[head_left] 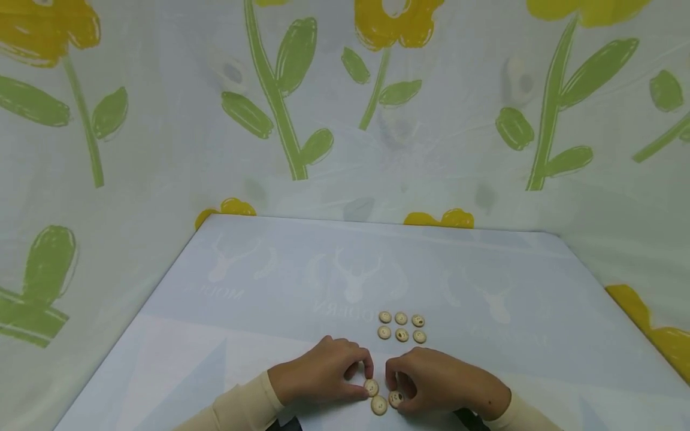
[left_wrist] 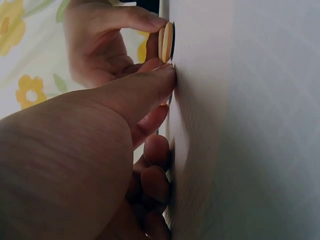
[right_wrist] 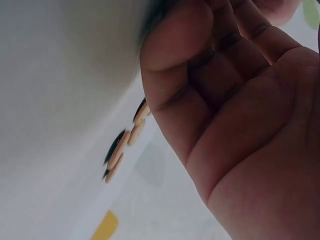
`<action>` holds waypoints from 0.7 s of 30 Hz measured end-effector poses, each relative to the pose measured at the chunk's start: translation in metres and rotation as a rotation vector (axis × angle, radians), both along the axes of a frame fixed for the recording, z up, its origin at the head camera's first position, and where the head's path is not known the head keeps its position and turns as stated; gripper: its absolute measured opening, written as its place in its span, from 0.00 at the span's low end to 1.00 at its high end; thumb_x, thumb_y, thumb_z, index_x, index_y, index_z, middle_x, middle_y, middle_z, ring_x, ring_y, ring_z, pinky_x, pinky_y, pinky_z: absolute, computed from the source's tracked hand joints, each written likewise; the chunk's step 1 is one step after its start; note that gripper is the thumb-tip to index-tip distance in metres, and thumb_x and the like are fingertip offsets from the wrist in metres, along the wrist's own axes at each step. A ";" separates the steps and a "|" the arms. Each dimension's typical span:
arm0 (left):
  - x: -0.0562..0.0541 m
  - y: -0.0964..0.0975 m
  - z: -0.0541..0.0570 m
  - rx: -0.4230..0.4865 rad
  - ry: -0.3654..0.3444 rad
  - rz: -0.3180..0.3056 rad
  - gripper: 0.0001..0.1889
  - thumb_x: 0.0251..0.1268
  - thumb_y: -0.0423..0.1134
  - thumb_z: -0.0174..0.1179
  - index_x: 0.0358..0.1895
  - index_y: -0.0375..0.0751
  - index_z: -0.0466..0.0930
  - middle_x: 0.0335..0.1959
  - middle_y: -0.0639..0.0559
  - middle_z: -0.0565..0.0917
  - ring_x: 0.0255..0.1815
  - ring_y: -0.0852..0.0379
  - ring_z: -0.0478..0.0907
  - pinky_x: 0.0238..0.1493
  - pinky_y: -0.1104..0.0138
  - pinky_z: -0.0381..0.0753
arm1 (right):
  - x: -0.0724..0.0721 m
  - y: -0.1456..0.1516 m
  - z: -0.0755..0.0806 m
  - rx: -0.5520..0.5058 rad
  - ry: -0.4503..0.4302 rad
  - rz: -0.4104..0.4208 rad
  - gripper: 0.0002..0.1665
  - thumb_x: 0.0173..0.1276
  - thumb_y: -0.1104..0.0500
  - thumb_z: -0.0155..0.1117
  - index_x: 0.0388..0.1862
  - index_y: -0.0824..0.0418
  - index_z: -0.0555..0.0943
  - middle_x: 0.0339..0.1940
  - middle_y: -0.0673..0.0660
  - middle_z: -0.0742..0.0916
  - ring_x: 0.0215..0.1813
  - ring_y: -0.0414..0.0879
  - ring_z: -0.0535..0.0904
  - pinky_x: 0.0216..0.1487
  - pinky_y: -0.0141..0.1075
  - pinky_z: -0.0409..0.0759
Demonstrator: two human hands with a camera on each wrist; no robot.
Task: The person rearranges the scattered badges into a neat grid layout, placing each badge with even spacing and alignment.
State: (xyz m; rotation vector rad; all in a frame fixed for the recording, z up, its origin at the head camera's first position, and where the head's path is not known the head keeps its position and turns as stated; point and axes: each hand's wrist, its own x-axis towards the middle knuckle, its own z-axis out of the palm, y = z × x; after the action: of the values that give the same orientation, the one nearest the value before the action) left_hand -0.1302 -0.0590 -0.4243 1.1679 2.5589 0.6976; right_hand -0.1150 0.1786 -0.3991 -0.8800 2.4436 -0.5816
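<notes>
In the head view, my left hand (head_left: 326, 371) pinches a small round wooden disc (head_left: 371, 387) at its edge between thumb and a finger. Close by on the right, my right hand (head_left: 431, 378) pinches a second disc (head_left: 396, 399), which bears dark marks. Between the two hands lies a third wooden disc (head_left: 379, 405), just below the left one and near touching it. From the left wrist, pale wooden discs (left_wrist: 167, 43) show edge-on between the two hands. The right palm (right_wrist: 255, 130) hides the held disc from the right wrist camera.
Beyond the hands, several similar discs (head_left: 401, 318) lie in two short rows on the pale printed tabletop (head_left: 323, 287). The right wrist view catches some discs (right_wrist: 119, 149) edge-on. A flower-patterned cloth (head_left: 178, 120) hangs behind and around the table.
</notes>
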 end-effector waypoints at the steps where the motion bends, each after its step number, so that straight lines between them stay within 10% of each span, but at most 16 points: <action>1: 0.000 0.000 0.000 0.001 -0.003 0.001 0.10 0.58 0.54 0.71 0.39 0.63 0.80 0.22 0.67 0.71 0.25 0.72 0.65 0.33 0.70 0.60 | 0.000 0.001 0.000 -0.002 0.014 0.000 0.12 0.57 0.56 0.75 0.32 0.44 0.79 0.21 0.36 0.78 0.23 0.29 0.71 0.27 0.26 0.72; 21: 0.001 0.000 -0.001 0.001 0.029 0.000 0.10 0.59 0.54 0.70 0.39 0.64 0.79 0.22 0.67 0.71 0.26 0.72 0.64 0.33 0.70 0.59 | -0.019 0.041 0.013 0.000 0.106 -0.186 0.12 0.60 0.55 0.74 0.37 0.46 0.78 0.23 0.40 0.79 0.26 0.33 0.73 0.28 0.30 0.74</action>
State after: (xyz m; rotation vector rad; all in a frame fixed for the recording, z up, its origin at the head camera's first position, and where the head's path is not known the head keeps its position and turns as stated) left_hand -0.1287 -0.0593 -0.4257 1.1874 2.5825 0.6874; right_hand -0.1340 0.2198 -0.3862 -0.7036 2.6404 -0.6147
